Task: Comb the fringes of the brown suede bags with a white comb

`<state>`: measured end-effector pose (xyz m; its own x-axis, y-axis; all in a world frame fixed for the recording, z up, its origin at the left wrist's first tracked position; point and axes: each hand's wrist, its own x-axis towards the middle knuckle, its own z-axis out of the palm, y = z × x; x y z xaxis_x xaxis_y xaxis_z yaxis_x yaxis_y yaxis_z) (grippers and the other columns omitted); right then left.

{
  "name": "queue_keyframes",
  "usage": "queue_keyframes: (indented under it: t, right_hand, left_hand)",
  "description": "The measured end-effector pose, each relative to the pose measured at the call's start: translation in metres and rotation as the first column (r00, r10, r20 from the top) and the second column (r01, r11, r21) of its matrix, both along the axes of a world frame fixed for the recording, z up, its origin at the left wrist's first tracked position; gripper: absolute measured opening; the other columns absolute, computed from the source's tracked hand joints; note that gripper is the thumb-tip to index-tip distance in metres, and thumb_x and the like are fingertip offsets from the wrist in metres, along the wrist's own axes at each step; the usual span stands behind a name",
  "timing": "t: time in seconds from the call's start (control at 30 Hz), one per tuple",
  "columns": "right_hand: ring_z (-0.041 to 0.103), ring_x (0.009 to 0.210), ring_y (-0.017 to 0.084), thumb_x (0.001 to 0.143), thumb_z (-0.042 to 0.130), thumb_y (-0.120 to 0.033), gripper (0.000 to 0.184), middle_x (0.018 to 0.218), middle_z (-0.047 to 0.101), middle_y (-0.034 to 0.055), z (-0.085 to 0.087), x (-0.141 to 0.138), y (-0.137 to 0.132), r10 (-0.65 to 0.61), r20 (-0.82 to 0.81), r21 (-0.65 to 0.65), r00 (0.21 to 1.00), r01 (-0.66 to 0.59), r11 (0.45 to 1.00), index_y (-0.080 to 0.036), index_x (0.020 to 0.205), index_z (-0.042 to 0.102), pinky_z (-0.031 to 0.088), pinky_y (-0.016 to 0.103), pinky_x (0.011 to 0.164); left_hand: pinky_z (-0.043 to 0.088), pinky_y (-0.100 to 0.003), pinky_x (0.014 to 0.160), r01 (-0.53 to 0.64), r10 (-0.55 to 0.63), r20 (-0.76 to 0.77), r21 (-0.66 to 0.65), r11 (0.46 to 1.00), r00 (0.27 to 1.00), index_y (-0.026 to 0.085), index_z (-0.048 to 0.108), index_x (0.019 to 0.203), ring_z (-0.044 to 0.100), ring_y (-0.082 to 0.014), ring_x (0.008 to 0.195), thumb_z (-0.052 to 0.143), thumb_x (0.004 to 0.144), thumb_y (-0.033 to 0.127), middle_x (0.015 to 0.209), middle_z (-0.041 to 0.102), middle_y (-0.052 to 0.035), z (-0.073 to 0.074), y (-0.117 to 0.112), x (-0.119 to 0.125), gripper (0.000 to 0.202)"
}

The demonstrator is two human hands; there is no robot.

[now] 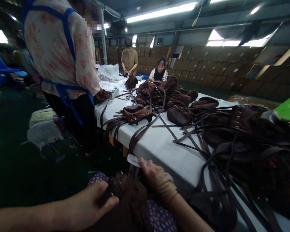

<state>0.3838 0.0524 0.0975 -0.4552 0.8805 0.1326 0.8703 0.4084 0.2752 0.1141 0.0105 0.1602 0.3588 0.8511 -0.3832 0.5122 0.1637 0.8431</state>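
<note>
While the left hand [98,197] clutched the left side of the brown bag [138,196] down in the lap [160,216], the right hand [156,177] just pinched a pale flat piece [132,160], long axis pointing left across the straps [132,175].

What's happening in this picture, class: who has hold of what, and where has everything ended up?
The person wearing the camera has a brown bag at their lap, gripped by the left hand, while the right hand holds a small pale piece, too unclear to name. More brown bags with long straps lie heaped on the white table. A co-worker in blue straps stands at the left; two others are farther back.
</note>
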Motion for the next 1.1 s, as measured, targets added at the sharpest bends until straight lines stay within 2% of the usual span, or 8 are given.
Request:
queue_keyframes:
  t: [0.1,0.2,0.37,0.5,0.63,0.83,0.93,1.1]
  right_hand:
    - [0.064,0.062,0.015,0.087,0.042,-0.003,0.047,0.087,0.064,0.0073,-0.013,0.043,-0.002,0.026,0.023,0.028,0.999,-0.026,0.999,-0.019,0.131,0.048,0.049,0.021,0.055]
    - [0.064,0.061,0.014,0.090,0.036,-0.005,0.041,0.081,0.066,0.0062,-0.024,0.049,-0.016,0.037,-0.223,-0.002,0.974,-0.038,0.999,-0.017,0.126,0.052,0.049,0.019,0.055]
    - [0.069,0.078,0.015,0.098,0.029,-0.022,0.034,0.090,0.071,0.0063,-0.018,-0.001,-0.042,-0.059,-0.812,-0.184,0.581,-0.159,0.970,-0.018,0.119,0.055,0.055,0.022,0.070]
    - [0.062,0.108,0.019,0.097,0.036,-0.024,0.034,0.118,0.065,0.0111,-0.020,-0.041,-0.045,0.029,-0.927,-0.041,0.374,-0.179,0.983,-0.019,0.127,0.053,0.050,0.030,0.093]
    - [0.067,0.098,0.016,0.099,0.033,-0.025,0.035,0.110,0.068,0.0087,-0.068,-0.100,-0.034,-0.022,-0.968,-0.056,0.250,-0.131,0.990,-0.019,0.129,0.050,0.053,0.024,0.084]
    - [0.070,0.091,0.019,0.097,0.030,-0.023,0.036,0.102,0.071,0.0108,-0.149,-0.157,-0.030,-0.045,-0.926,-0.147,0.374,-0.249,0.957,-0.014,0.121,0.056,0.055,0.027,0.082]
    - [0.069,0.094,0.019,0.096,0.031,-0.019,0.038,0.105,0.071,0.0103,-0.153,-0.156,-0.033,-0.039,-0.899,-0.171,0.435,-0.270,0.948,-0.016,0.129,0.052,0.054,0.027,0.083]
    - [0.068,0.070,0.018,0.090,0.040,-0.006,0.046,0.093,0.067,0.0112,-0.130,-0.123,-0.022,-0.029,-0.427,-0.301,0.904,-0.112,0.947,-0.016,0.134,0.046,0.053,0.024,0.060]
  left_hand:
    - [0.049,-0.027,0.085,-0.033,0.027,-0.143,-0.035,0.999,0.989,0.022,0.069,0.099,0.061,-0.0253,0.100,0.061,0.076,0.058,0.099,0.070,-0.0024,0.012,0.010,-0.027,0.044]
    - [0.050,-0.028,0.083,0.002,-0.012,-0.154,-0.064,0.998,0.988,0.021,0.068,0.101,0.063,-0.0245,0.097,0.059,0.078,0.060,0.100,0.070,-0.0032,0.016,0.017,-0.043,0.047]
    - [0.053,-0.029,0.078,0.031,-0.052,-0.126,-0.164,0.986,0.991,0.017,0.066,0.104,0.064,-0.0256,0.098,0.061,0.076,0.061,0.103,0.070,-0.0059,0.006,0.026,-0.046,0.052]
    - [0.055,-0.031,0.073,0.019,-0.053,-0.081,-0.372,0.928,0.995,0.018,0.066,0.105,0.067,-0.0273,0.095,0.062,0.071,0.067,0.107,0.071,-0.0088,-0.022,0.043,-0.065,0.060]
    - [0.055,-0.035,0.075,0.005,-0.059,-0.072,-0.586,0.810,0.996,0.018,0.070,0.098,0.068,-0.0285,0.091,0.061,0.067,0.070,0.101,0.072,-0.0106,-0.082,0.053,-0.097,0.061]
    - [0.044,-0.039,0.095,-0.053,0.032,-0.118,-0.177,0.983,0.993,0.016,0.065,0.108,0.059,-0.0281,0.106,0.064,0.068,0.036,0.105,0.069,-0.0109,-0.155,0.040,-0.097,0.045]
    - [0.041,-0.033,0.097,-0.049,0.053,0.052,-0.069,0.996,0.997,0.017,0.062,0.113,0.057,-0.0224,0.106,0.059,0.071,0.029,0.110,0.066,-0.0079,-0.168,0.037,-0.070,0.044]
    - [0.044,-0.027,0.070,-0.116,0.115,0.181,-0.007,0.993,0.977,0.015,0.064,0.092,0.056,-0.0166,0.070,0.035,0.091,0.046,0.075,0.062,-0.0040,-0.172,0.030,-0.037,0.042]
